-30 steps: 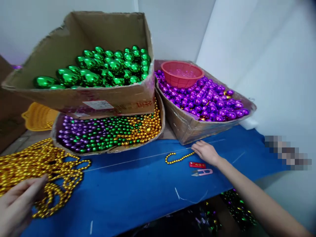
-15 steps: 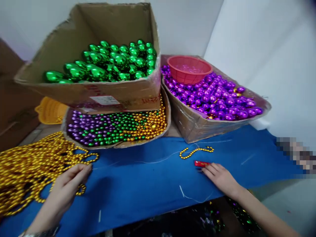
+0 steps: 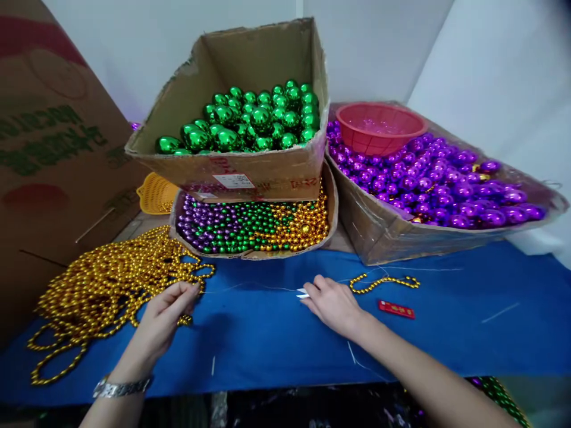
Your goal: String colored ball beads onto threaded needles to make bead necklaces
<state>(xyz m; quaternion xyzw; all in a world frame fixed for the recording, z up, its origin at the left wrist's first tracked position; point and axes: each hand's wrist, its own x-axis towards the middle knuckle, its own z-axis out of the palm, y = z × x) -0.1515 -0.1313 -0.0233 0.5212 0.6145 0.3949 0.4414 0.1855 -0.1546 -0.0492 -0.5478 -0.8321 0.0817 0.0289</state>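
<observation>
My left hand (image 3: 167,309) is closed in a pinch on a thin pale thread (image 3: 241,287), beside the front of a heap of gold bead strands (image 3: 120,267). A few gold beads show just below its fingers. The thread runs right across the blue cloth (image 3: 259,339) toward my right hand (image 3: 332,303). That hand is closed around small thread snips (image 3: 303,293), whose two pale pointed blades stick out to the left, apart, close to the thread. Their handles are hidden in my palm. A red packet (image 3: 396,309) lies right of this hand, below a short gold bead string (image 3: 383,283).
A carton (image 3: 276,172) of green balls rests on a box (image 3: 254,255) of purple, green and gold beads. On the right, a box (image 3: 375,238) of purple balls carries a red basket (image 3: 379,128). A yellow basket (image 3: 156,193) and a large carton (image 3: 57,154) stand left.
My right hand has left the red packet and moved left, now with thread snips in it, blades showing. My left hand keeps its pinch near the gold strands. The view has shifted left.
</observation>
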